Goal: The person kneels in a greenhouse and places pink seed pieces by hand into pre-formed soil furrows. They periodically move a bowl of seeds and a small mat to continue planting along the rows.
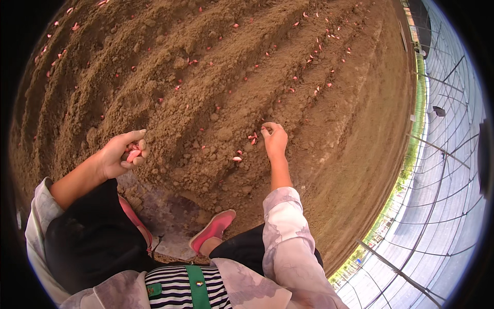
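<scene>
My left hand [125,150] is cupped palm up over the soil, its fingers curled around several pink garlic cloves [134,155]. To the right, my right hand [276,139] is low over a furrow with thumb and forefinger pinched together. A small pinkish bit, apparently a garlic clove [264,128], shows at those fingertips, mostly hidden by them. Just left of this hand lies a small cluster of cloves [252,137] on the soil. A paler clove [237,158] rests a little nearer to me.
Ridged brown soil [166,77] stretches ahead, with scattered cloves [316,48] along its furrows. My pink shoes [214,230] stand at the near edge, by a greyish sheet [170,216]. A ribbed greenhouse cover [444,162] curves along the right, beyond flat soil [366,135].
</scene>
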A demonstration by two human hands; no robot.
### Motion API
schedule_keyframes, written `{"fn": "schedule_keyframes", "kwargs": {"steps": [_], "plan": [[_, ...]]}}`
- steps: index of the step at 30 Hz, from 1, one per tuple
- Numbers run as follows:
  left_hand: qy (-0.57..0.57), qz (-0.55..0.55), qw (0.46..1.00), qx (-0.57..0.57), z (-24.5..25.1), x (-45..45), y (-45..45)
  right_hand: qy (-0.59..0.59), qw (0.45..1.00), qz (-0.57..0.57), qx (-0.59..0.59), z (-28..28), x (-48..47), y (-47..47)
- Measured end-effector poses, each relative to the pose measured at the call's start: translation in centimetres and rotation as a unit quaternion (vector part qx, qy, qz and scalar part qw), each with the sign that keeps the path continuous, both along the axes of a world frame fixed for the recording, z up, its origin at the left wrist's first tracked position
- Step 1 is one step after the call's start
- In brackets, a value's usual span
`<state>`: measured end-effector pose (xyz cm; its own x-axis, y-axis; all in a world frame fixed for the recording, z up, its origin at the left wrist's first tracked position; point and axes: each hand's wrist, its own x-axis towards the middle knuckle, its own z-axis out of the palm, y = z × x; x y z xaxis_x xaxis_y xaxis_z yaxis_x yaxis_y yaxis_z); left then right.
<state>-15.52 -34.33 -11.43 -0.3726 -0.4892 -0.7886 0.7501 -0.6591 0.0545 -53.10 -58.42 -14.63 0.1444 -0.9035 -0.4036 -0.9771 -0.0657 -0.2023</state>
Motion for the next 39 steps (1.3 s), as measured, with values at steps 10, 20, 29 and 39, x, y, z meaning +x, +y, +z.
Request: {"fn": "schedule_keyframes", "kwargs": {"steps": [10, 20, 29, 39], "plan": [[0.011, -0.055, 0.998, 0.018, 0.8, -2.8, -0.3, -0.298, 0.952, 0.029, 0.063, 5.6, 10.1, 9.2], [-0.011, -0.020, 0.999, 0.026, 0.8, -0.8, 0.4, 0.168, 0.979, 0.117, 0.011, -2.0, 0.7, 2.2], [-0.026, -0.007, 0.999, 0.036, 0.7, -0.4, 0.4, 0.139, 0.970, 0.198, -0.010, -2.2, -0.6, 2.9], [-0.020, -0.004, 1.000, 0.022, 0.7, -0.1, 0.5, 0.126, 0.975, 0.181, 0.019, -1.5, -0.3, 2.2]]}}
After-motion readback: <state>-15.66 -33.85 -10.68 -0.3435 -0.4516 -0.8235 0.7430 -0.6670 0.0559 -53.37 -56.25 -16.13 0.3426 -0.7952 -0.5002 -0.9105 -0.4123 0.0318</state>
